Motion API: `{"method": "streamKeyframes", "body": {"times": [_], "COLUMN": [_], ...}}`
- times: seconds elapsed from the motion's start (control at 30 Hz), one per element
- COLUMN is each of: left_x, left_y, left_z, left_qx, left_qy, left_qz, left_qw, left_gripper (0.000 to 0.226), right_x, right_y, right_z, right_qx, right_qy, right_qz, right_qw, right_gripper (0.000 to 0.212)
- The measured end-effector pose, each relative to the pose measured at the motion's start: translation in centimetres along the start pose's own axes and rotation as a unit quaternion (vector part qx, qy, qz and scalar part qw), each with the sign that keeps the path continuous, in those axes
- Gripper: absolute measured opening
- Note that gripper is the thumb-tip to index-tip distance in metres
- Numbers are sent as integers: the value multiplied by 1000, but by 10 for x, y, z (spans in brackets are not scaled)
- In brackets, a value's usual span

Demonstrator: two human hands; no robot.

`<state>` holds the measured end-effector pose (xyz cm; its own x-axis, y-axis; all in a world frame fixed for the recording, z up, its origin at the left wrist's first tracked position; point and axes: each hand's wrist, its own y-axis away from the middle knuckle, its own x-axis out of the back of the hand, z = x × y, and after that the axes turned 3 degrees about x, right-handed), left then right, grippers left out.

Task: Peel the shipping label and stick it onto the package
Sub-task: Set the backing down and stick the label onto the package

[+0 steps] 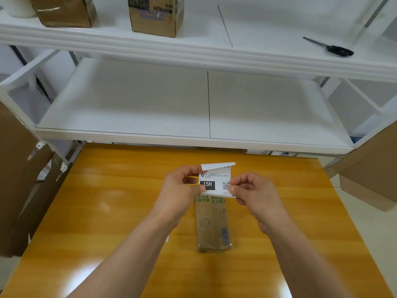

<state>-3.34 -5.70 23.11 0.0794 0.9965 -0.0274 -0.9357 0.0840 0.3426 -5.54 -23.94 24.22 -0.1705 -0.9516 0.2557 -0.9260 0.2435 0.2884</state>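
Both hands are holding the shipping label (215,181) in the air above the far end of the package (213,225). The left hand (179,188) is pinching the label's left edge between thumb and fingers, which are closing on the paper near the black "15H" block. The right hand (252,190) is pinching the lower right corner, beside the QR code, with thumb and forefinger pressing together on the sheet. The top edge of the label is curling forward, showing its blank white underside. Whether the backing is separating from the label at the pinched corner cannot be told. The package, a flat brown bag with a green printed band at its far end and a barcode near its right edge, is lying lengthwise on the yellow wooden table (107,211), directly below the label and between the two forearms. Behind the table, a white shelf unit (193,136) is standing, with cardboard boxes (156,16) and black-handled scissors (335,49) resting on its upper level.
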Motion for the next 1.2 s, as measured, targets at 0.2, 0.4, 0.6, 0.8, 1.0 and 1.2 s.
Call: {"method": "streamKeyframes", "body": {"times": [0.2,0.4,0.6,0.8,1.0,1.2], "left_x": [-16,-30,-39,-41,-43,-47], "left_y": [-23,-37,-44,-47,-51,-55], "left_z": [-43,-96,-137,-164,-178,-181], "left_qx": [22,47,83,92,88,83], "left_qy": [-19,-79,-142,-158,-145,-155], "left_qz": [39,61,89,99,99,117], "left_qw": [999,994,982,978,981,977], "left_gripper": [35,36,34,29,33,27], "right_x": [-10,-15,-20,-26,-31,-33], "right_y": [-20,-34,-41,-44,-45,-47], "right_z": [46,97,138,165,181,184], "right_qx": [-24,-62,-61,-29,-36,-32], "right_qy": [30,86,149,192,183,191], "right_qz": [-5,-24,-26,-37,-18,-6], "right_qw": [999,994,987,980,982,981], "right_gripper": [21,24,17,18,21,22]}}
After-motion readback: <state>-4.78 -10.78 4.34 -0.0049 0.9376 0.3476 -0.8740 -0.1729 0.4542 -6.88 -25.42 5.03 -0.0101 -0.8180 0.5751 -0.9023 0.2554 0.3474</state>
